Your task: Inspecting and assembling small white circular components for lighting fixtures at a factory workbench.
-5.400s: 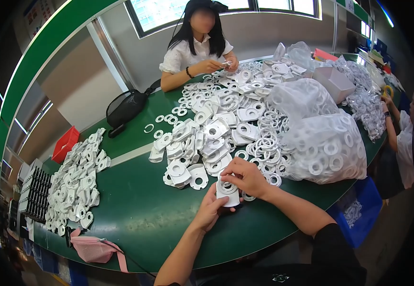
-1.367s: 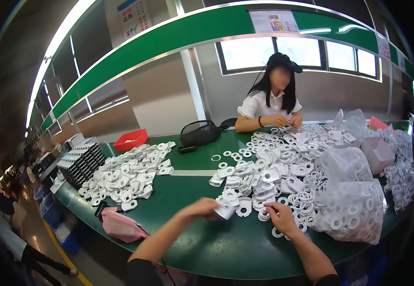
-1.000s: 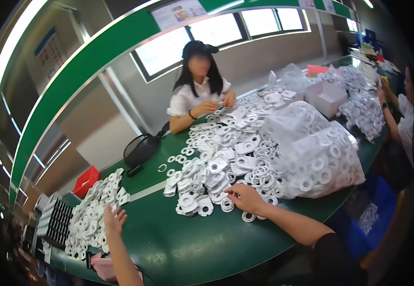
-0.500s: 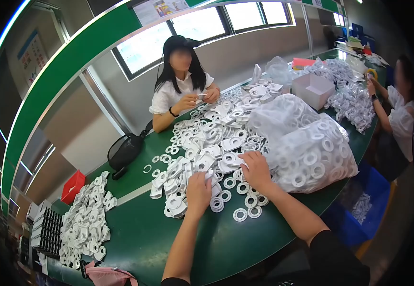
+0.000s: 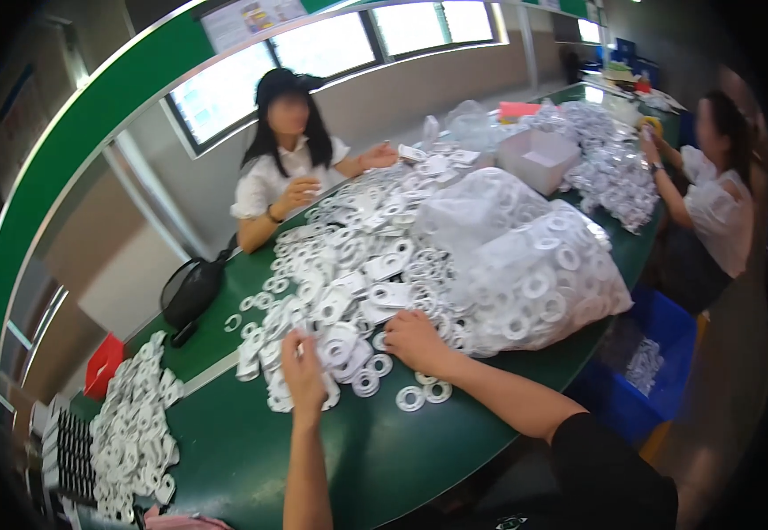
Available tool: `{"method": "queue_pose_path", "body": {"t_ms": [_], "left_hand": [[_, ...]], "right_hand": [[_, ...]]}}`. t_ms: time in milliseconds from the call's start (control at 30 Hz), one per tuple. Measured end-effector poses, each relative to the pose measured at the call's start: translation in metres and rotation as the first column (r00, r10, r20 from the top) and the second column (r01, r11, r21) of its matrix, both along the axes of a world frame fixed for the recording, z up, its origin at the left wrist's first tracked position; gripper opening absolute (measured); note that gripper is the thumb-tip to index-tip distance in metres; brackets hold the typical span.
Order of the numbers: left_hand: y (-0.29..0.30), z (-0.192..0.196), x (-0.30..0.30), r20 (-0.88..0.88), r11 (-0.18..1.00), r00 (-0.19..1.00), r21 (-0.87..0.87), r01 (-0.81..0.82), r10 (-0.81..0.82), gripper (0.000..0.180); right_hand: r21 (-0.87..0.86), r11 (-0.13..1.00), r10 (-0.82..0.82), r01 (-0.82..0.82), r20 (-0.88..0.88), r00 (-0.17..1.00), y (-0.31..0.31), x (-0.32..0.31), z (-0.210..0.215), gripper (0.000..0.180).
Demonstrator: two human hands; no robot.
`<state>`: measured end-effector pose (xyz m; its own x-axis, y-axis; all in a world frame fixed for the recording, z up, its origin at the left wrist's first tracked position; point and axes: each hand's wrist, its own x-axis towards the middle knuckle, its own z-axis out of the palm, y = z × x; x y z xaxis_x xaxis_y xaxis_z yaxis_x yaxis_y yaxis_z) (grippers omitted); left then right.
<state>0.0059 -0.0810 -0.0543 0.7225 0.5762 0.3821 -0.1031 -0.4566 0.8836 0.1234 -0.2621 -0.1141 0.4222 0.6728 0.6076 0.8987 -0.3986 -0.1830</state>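
A wide heap of flat white plastic plates with round holes (image 5: 335, 305) and loose white rings (image 5: 410, 398) covers the middle of the green table. My left hand (image 5: 306, 375) is at the near left edge of the heap, fingers stretched up and slightly apart beside the plates; I see nothing held in it. To its right, my right hand (image 5: 418, 343) rests palm down on the rings at the heap's near edge. Its fingers curl inward, and whatever lies under them is hidden. A translucent bag of white rings (image 5: 539, 274) lies just beyond my right hand.
Across the table a co-worker (image 5: 291, 177) reaches over the heap; another (image 5: 711, 177) sits far right. A second pile of white parts (image 5: 141, 433) is at left, near a red box (image 5: 104, 364) and black bag (image 5: 194, 287). A blue bin (image 5: 649, 353) stands below the right edge.
The view has swung right, shifting the scene left. My right hand has drawn back toward me and lowered onto the rings; my left has shifted slightly left. The opposite co-worker's hands have parted.
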Motion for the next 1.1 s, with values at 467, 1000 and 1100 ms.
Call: {"method": "queue_pose_path", "body": {"t_ms": [467,1000,1100], "left_hand": [[-0.045,-0.054,-0.073,0.251,0.359,0.901,-0.853,0.38,-0.355,0.035],[-0.054,-0.046,-0.076,0.158,0.387,0.912,-0.868,0.312,-0.38,0.029],[-0.055,-0.043,-0.077,0.184,0.389,0.901,-0.855,0.344,-0.393,0.03]], "right_hand": [[0.276,0.691,0.72,-0.668,-0.183,0.67,0.015,-0.062,0.039,0.013],[-0.141,0.885,-0.457,0.443,-0.082,0.886,-0.022,0.023,0.035,0.018],[0.231,0.912,-0.282,0.338,-0.245,0.928,-0.021,0.021,0.048,0.013]]}}
